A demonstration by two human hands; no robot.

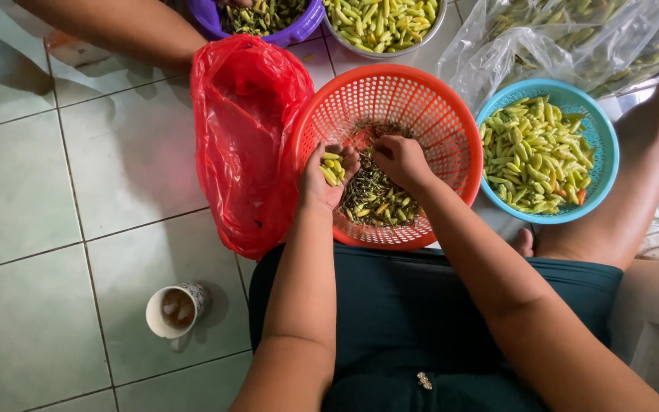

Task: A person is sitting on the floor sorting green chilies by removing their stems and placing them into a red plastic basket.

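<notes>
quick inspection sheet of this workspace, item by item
surface: pale tiled floor
job's things: orange basket with stems and a few chillies; blue basket full of green chillies
clutter: red plastic bag, mug, purple bowl, metal bowl, clear bags
hands: left hand cupping chillies; right hand closed in the orange basket, contents hidden
cables: nothing seen
surroundings: another person's arm at top
</notes>
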